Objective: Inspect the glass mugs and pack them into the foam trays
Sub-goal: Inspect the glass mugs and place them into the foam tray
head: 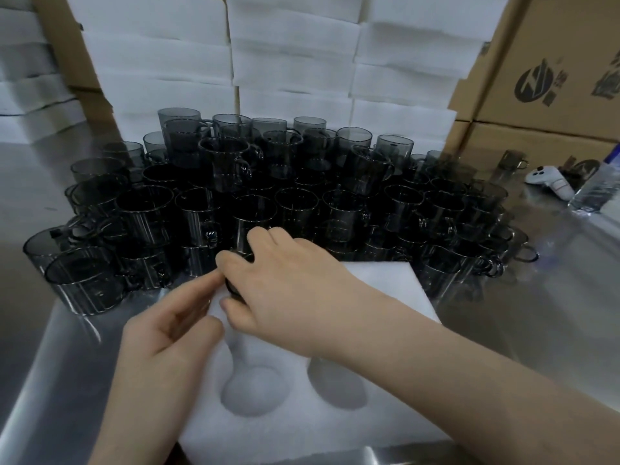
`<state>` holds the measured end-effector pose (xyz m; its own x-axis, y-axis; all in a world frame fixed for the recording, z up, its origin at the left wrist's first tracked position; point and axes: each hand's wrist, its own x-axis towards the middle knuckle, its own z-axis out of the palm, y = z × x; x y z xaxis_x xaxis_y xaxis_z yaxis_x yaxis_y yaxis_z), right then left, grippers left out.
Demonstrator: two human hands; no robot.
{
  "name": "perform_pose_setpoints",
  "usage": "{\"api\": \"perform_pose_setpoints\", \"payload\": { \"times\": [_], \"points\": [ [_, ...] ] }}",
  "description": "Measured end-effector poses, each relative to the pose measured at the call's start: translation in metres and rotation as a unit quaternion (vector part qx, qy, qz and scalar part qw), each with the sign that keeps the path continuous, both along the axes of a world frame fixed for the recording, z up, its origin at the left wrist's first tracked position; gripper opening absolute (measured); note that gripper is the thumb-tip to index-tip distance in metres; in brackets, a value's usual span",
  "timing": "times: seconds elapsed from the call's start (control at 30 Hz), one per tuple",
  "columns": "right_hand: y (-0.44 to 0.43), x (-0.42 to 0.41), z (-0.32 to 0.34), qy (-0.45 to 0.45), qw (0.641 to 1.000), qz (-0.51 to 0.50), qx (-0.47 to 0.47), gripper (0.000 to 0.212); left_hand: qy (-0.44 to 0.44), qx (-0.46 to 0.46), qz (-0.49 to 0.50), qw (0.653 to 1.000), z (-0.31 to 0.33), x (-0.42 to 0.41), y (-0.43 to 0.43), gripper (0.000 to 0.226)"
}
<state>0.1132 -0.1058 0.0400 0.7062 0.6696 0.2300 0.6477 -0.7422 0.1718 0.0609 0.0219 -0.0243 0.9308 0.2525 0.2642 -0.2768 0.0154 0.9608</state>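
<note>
Steel counter (536, 330) seen across the whole frame, reflective. Stacked white foam trays (292, 62) are piled high along the back, with more at far left. Cardboard boxes (543, 62) are stacked back right, dark logo printed on the side. A dense batch of smoked glass mugs (302, 203) is stood upright mid-counter, several rows deep, and some are stacked two high at the rear. One foam tray (385, 290) is laid flat at the near edge, its far edge touching the front row of mugs. Two round pockets (255, 391) are seen empty in it, side by side; the rest is covered by the arms.

Right hand (288, 283) is reached across the tray from the right, fingers curled and clamped over the top of one mug (232, 286). That mug is held at the tray's far left corner, mostly hidden under the palm, so it cannot be told whether it is seated in a pocket. Left hand (171, 333) is placed just beside it, index finger stretched out to the mug's side, probably touching. Its other fingers are loosely curled with nothing seen held.

A white handheld controller (550, 182) is laid far right, next to a clear plastic bag (600, 189)
</note>
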Motion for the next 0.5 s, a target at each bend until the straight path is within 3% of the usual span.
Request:
{"api": "perform_pose_setpoints", "payload": {
  "times": [0.2, 0.33, 0.5],
  "points": [
    [-0.013, -0.001, -0.003, 0.081, 0.996, 0.013, 0.041, 0.068, -0.016, 0.003, -0.004, 1.0, 0.003, -0.002, -0.002, 0.048],
    [-0.014, -0.007, -0.009, 0.085, 0.996, 0.009, 0.009, 0.081, -0.034, 0.004, -0.007, 0.999, 0.005, -0.004, -0.004, 0.044],
    [-0.014, -0.001, -0.012, 0.121, 0.992, 0.023, -0.007, 0.074, -0.029, 0.013, -0.007, 0.999, 0.005, -0.005, -0.003, 0.044]
  ]
}}
